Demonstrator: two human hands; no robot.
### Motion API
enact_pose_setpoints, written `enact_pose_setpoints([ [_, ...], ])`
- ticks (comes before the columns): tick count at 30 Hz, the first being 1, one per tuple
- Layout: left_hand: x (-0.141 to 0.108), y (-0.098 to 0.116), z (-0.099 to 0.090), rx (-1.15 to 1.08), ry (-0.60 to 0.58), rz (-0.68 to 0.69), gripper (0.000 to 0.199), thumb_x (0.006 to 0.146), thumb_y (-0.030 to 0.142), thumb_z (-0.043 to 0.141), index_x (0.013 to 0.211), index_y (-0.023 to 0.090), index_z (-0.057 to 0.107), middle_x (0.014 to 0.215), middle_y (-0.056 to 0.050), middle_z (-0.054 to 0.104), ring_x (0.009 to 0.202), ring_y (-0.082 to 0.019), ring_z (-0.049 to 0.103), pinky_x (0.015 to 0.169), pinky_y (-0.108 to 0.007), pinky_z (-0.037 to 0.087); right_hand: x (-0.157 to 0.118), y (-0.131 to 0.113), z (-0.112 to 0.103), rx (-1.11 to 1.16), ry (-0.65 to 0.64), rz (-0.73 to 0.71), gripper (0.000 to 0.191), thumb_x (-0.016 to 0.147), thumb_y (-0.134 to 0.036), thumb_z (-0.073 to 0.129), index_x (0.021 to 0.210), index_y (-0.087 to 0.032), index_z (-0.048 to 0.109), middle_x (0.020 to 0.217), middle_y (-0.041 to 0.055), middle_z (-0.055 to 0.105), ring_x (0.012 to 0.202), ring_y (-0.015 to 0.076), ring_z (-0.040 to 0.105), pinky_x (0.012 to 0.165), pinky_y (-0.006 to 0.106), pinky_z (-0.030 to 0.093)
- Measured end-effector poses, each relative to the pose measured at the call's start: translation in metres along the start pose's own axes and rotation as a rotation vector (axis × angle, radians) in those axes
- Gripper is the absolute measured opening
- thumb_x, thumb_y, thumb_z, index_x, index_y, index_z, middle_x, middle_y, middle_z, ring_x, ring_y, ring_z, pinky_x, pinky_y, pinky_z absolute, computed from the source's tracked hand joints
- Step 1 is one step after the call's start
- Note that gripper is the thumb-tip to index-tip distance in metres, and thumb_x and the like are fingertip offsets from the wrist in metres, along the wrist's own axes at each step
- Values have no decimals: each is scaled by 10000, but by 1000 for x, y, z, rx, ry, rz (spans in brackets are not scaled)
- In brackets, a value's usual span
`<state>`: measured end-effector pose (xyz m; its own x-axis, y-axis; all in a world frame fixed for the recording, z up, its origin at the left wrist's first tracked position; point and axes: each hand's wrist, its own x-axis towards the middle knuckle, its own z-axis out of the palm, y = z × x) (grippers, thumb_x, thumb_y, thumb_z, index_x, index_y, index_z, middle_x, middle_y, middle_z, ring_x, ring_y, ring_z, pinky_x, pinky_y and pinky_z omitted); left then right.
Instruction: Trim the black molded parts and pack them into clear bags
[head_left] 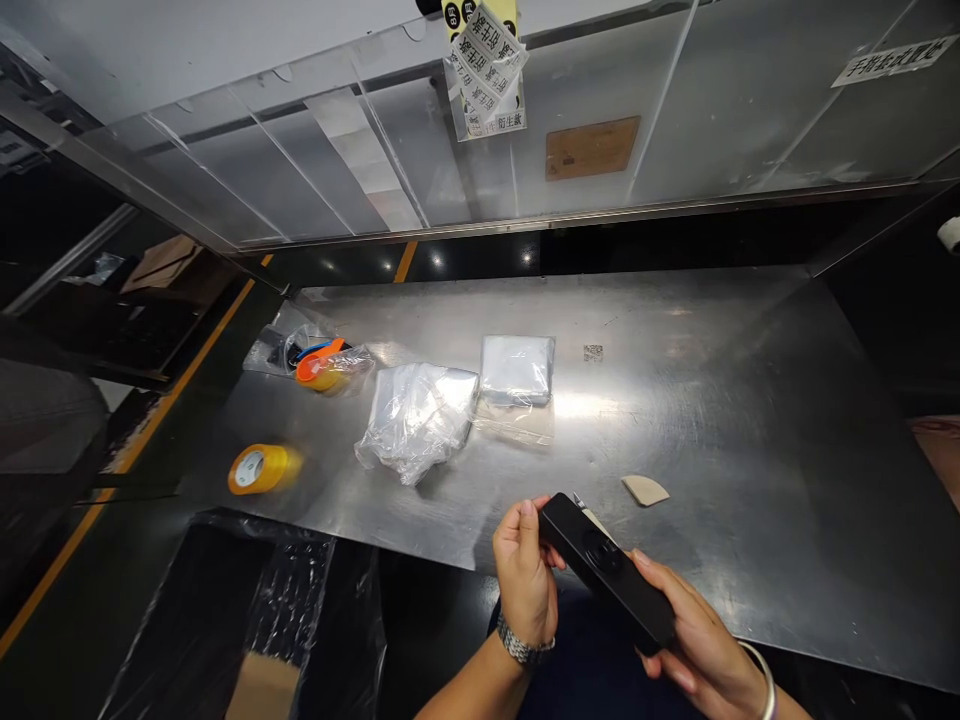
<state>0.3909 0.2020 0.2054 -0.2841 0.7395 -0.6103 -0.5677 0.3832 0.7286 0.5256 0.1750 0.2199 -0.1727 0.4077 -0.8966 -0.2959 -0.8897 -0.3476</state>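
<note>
My left hand (525, 570) and my right hand (697, 625) together grip a flat black rectangular device (604, 565) with a round dark disc on its face, low over the front of a steel table (712, 400). A small metal tip and a pale strip (592, 518) show just past its upper edge, partly hidden by it. A beige scrap (645, 490) lies on the steel beyond my right hand. Farther off are a plastic-wrapped bundle (416, 420), a flat silvery packet (517, 368), and a roll of yellow tape (255, 468).
Orange and blue items in a clear bag (322, 365) lie at the table's far left corner. A black plastic-lined bin (289, 600) with cardboard stands below the front left edge. A transparent panel with hanging printed labels (486, 70) rises behind the table.
</note>
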Motion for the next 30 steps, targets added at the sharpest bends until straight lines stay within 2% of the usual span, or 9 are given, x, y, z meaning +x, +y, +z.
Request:
enact_pose_setpoints([
  [4,-3,2,-5,2,-35,0,388,794,494,552,883,125,632,655,-13,594,498,-59,466,429,-159,355,-4,5,6,-37,37,-81,369,880,-420,436,1127,-156,510,560,-23,613,246,39,410,324,161,412],
  [7,-9,3,-8,-10,-111,-8,378,806,438,568,1060,158,587,678,3,572,533,-62,462,474,-165,369,-7,10,11,-82,25,-183,467,868,-466,437,1198,-136,468,559,7,623,298,62,472,313,144,352],
  [9,-14,4,-9,-20,-201,-38,405,794,388,605,1138,181,548,687,16,550,535,-51,432,504,-167,361,-7,14,14,-101,-18,-270,572,845,-527,451,1251,-126,418,541,14,614,316,69,475,302,137,303],
  [11,-19,4,-10,-18,-296,-93,382,789,357,619,1115,165,566,694,13,537,533,-41,400,522,-171,343,-7,16,15,-111,-36,-352,648,825,-571,459,1287,-127,371,542,6,605,307,62,434,318,158,327],
  [14,-24,5,-12,-15,-376,-163,322,788,341,619,1026,124,612,708,-10,533,559,-47,393,554,-188,331,-11,16,19,-165,21,-432,665,807,-607,460,1278,-146,374,597,12,609,330,74,441,331,194,360],
  [18,-26,8,-13,-49,-398,-205,314,791,331,610,1025,121,612,716,-20,516,587,-59,382,579,-201,314,-17,16,25,-210,82,-456,673,794,-635,451,1258,-154,382,603,11,599,328,71,436,324,193,364],
  [25,-24,9,-13,-99,-408,-262,281,803,317,593,1006,124,602,681,2,474,573,-54,356,577,-199,296,-16,19,28,-190,87,-475,642,800,-618,457,1251,-168,375,596,-9,587,312,56,427,311,175,358],
  [28,-24,9,-13,-115,-414,-271,285,792,319,608,994,117,601,694,-6,507,565,-48,360,562,-190,290,-15,21,27,-217,95,-472,653,797,-628,455,1244,-160,372,582,-8,584,317,67,435,320,185,364],
  [30,-24,11,-13,-120,-436,-266,290,778,301,624,999,114,602,742,-32,555,610,-65,420,589,-196,321,-14,21,26,-242,90,-454,652,809,-627,438,1255,-160,353,559,-12,581,320,73,442,325,181,357],
])
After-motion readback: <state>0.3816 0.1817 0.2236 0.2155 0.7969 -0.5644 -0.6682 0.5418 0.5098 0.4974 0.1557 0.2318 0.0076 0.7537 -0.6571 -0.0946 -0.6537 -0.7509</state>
